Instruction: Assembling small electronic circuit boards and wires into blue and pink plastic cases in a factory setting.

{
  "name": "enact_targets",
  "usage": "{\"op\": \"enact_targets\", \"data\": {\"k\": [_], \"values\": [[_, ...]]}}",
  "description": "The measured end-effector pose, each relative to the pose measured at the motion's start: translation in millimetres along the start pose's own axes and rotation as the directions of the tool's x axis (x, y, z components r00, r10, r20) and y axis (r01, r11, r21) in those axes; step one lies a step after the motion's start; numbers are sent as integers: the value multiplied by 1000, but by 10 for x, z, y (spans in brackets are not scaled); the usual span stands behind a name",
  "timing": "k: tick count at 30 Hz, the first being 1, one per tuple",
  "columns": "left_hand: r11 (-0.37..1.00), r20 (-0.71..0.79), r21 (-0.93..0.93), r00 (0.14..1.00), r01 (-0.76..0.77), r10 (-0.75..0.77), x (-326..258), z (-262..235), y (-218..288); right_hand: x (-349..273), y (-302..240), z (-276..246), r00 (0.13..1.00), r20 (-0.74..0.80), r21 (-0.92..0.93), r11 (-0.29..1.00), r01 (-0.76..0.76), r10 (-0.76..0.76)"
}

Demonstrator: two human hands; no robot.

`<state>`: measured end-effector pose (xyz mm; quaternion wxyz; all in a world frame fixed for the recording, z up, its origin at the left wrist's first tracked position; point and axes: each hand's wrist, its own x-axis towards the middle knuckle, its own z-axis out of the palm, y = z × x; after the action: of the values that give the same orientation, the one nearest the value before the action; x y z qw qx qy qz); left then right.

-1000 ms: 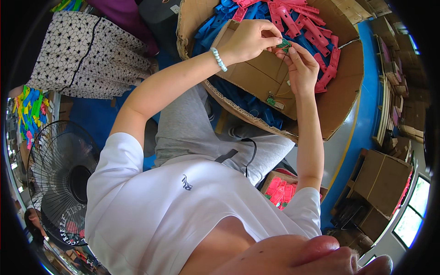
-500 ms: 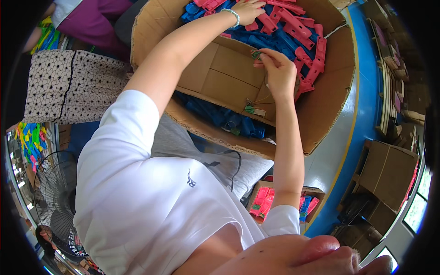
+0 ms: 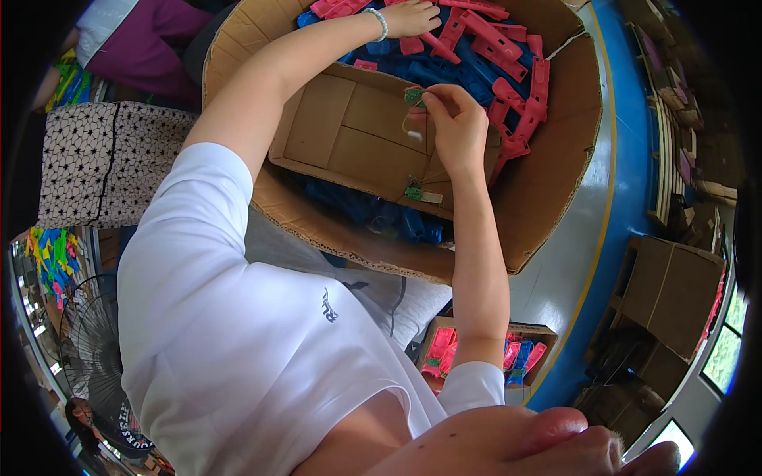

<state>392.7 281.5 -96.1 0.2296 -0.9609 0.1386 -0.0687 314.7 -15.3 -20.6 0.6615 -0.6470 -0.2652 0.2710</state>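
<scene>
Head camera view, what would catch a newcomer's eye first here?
First, the big cardboard box at the top, heaped with pink parts and blue parts. The left hand reaches into that heap at the far side, while the right hand pinches a small green part over a shallow cardboard tray lying inside the box. A smaller box of pink and blue parts sits lower right on the floor.

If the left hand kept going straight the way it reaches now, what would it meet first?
Most likely the pile of pink plastic pieces in the big cardboard box. The left hand already lies over or on them, though depth is unclear.
</scene>
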Motion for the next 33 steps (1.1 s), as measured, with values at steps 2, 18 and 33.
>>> {"op": "enact_targets", "data": {"k": [2, 18, 33], "values": [[993, 39, -109, 998, 52, -48, -189, 28, 87, 13, -35, 0, 999, -6, 17, 999, 32, -32], [311, 365, -848, 899, 428, -242, -501, -175, 353, 179, 342, -142, 999, 9, -60, 997, -52, 52], [-176, -78, -933, 653, -315, -753, -1722, -2508, 1344, -589, -781, 500, 960, -93, 162, 947, 277, -265]]}}
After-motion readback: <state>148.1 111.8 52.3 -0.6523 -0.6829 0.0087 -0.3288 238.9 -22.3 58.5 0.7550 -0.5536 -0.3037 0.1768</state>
